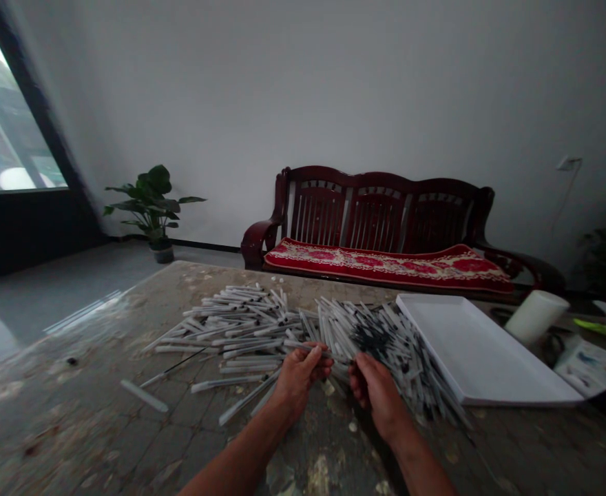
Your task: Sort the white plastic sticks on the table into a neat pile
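My left hand (299,375) is closed around a slim whitish pen (297,346), whose rear end sticks out to the left past my fingers. Close by on the right, my right hand (378,391) has its thumb and fingers pinched together; what they hold, if anything, is hidden. Behind and left of my hands lies a loose pile of similar pens (241,317) with frosted barrels and dark ends. A second pile (396,344) spreads beyond my right hand, mixing pale tubes with black thin parts (371,336).
A shallow white tray (489,351) stands on the worn table (179,441) at right. Past it are a white roll (536,317) and a small box (587,365). A single pale tube (144,395) lies at left. A wooden bench (372,213) stands behind the table.
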A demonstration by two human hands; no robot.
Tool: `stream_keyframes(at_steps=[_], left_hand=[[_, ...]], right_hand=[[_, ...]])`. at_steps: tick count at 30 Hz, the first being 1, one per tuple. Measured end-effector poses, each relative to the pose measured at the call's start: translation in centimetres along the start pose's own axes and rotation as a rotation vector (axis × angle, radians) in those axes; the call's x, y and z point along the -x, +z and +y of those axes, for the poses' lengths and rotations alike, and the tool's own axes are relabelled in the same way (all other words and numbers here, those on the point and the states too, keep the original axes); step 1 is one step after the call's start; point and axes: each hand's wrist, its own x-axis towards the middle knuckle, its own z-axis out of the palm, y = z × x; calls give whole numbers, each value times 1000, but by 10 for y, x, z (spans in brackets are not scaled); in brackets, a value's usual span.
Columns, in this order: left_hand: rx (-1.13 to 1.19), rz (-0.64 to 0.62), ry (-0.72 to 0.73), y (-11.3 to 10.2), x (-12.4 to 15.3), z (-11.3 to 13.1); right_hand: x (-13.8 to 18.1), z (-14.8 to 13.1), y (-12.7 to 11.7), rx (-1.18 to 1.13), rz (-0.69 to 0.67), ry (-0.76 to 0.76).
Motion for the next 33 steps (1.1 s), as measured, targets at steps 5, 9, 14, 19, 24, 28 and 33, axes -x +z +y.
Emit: stream_keyframes(at_steps=[5,9,14,19,24,28,33], left_hand=[[-12,13,-4,1,-1,-2],[1,45,-9,0,-4,-4],[36,67,-12,0,-6,-5],[21,70,-18,2,-6,-4],[30,99,-3,3,-6,-3],[27,106,-5,4,-7,-4],[-92,131,36,3,-8,-5]], right_hand=[[-4,0,-2,97,9,-120],[-7,0,-4,235,79,-345],[-8,6,-4,160,112,-275],[-8,5,-3,279,99,-299],[-8,2,-3,257,150,-366],[-9,5,-3,265,117,-302],[-9,3,-2,207,173,-333]])
